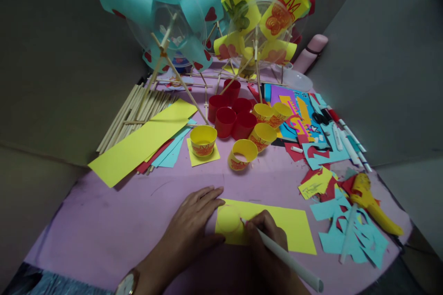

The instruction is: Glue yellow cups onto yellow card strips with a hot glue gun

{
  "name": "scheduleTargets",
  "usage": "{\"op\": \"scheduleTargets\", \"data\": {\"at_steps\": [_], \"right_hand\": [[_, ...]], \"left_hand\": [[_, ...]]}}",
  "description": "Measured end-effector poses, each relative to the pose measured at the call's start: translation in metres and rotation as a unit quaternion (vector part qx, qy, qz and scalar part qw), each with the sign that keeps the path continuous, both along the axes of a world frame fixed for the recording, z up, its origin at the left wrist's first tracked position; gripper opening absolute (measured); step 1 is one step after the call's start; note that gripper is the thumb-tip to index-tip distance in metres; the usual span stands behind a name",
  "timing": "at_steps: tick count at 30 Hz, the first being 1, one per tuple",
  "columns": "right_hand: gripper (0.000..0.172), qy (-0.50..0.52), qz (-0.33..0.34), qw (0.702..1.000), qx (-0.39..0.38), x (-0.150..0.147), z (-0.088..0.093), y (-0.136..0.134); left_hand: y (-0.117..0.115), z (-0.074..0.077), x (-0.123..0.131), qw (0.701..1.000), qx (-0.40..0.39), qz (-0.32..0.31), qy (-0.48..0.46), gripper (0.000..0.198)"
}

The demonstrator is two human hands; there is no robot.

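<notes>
The yellow paper strip [299,230] lies flat on the lilac table cover [114,221], right in front of me, with a faint round outline [228,219] at its left end. I judge it light, fairly stiff card: easy to slide or crease, so it is best steadied flat by an edge and lifted by its long sides without pinching.

My right hand [268,237] is closed around a white marker [290,262], gripped low near the tip, which meets the strip at the outline's right side. The marker should be light, rigid and smooth, surest to hold close to the tip. My left hand [194,223] lies spread low, grasping nothing, its fingertips and thumb at the strip's left end.

Just beyond stand a yellow paper ring [238,165] and a yellow cup [203,147]; behind them cluster red cups [224,124]. Off to the right are blue scraps [375,244] and a yellow glue gun [375,207]; far left, wooden sticks [119,122].
</notes>
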State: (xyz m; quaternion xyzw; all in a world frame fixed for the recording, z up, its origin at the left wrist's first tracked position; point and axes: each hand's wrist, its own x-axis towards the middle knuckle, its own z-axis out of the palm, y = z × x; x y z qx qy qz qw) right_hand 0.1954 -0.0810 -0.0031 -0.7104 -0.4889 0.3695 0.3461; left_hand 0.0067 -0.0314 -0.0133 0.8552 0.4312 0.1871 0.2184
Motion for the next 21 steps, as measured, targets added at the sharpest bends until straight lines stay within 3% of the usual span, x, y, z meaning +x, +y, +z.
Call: {"op": "scheduleTargets", "data": {"at_steps": [21], "right_hand": [[0.026, -0.010, 0.018, 0.999, 0.038, 0.0041, -0.0087, 0.0034]], "left_hand": [[-0.0004, -0.0009, 0.0007, 1.000, 0.006, 0.000, -0.005, 0.064]]}}
